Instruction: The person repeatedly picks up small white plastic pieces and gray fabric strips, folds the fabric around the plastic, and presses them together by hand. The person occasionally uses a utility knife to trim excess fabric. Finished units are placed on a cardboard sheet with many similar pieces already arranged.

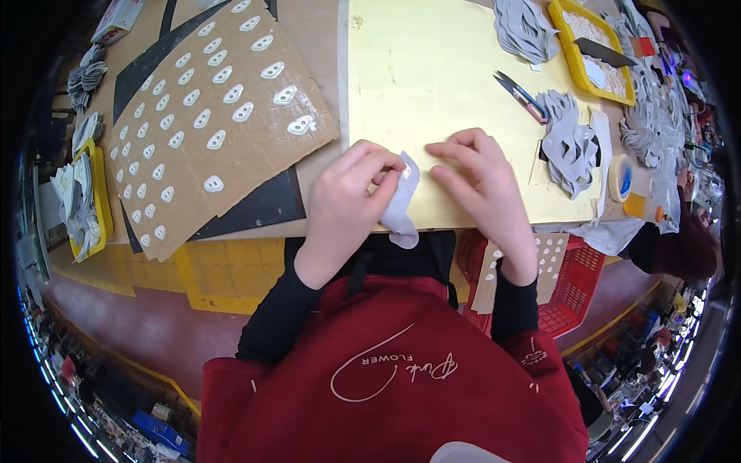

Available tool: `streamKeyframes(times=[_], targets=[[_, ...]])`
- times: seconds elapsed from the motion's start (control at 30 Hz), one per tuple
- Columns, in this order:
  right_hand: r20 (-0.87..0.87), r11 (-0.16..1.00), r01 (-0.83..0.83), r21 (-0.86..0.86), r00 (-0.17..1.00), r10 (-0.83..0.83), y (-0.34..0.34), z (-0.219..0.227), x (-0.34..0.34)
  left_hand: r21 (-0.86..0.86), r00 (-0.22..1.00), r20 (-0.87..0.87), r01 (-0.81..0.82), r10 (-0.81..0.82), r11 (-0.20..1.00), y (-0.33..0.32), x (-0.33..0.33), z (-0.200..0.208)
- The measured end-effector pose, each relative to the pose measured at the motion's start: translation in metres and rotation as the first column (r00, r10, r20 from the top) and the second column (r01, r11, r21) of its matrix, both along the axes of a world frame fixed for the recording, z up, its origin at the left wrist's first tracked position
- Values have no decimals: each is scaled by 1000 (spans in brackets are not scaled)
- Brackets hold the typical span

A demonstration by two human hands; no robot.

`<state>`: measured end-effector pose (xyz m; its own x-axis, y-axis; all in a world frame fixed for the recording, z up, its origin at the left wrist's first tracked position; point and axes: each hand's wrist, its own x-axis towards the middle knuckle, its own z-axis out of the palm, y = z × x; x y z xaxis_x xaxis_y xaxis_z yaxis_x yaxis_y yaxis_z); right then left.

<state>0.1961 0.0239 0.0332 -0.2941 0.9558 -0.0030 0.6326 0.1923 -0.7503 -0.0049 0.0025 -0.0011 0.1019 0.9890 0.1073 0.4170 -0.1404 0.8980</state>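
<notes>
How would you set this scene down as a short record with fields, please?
Left hand: pinches the upper end of a grey piece
Right hand: open, holding nothing visible
Work surface: yellow sheet
Left side: brown cardboard sheet bearing small white pieces
Right side: scissors, pile of grey pieces
Lower right: red basket holding more cardboard

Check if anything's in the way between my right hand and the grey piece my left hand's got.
Nothing visible is. Only the yellow surface shows in the gap between your right hand, its fingers spread, and the grey piece at your left hand's fingertips.
</notes>
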Motion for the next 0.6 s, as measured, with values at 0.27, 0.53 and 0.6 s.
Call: streamKeyframes(times=[0.27, 0.53, 0.6], targets=[[0, 987, 64, 147, 998, -65, -6, -21, -16, -88, 998, -42, -60, 57, 994, 1, 4, 5], [-6, 976, 141, 166, 990, -142, -6, -26, -22, -177, 998, -38, -63, 58, 982, 3, 4, 9], [-2, 980, 137, 147, 990, -138, -5, -25, -22, -209, 998, -31, -66, 60, 976, 3, 4, 10]])
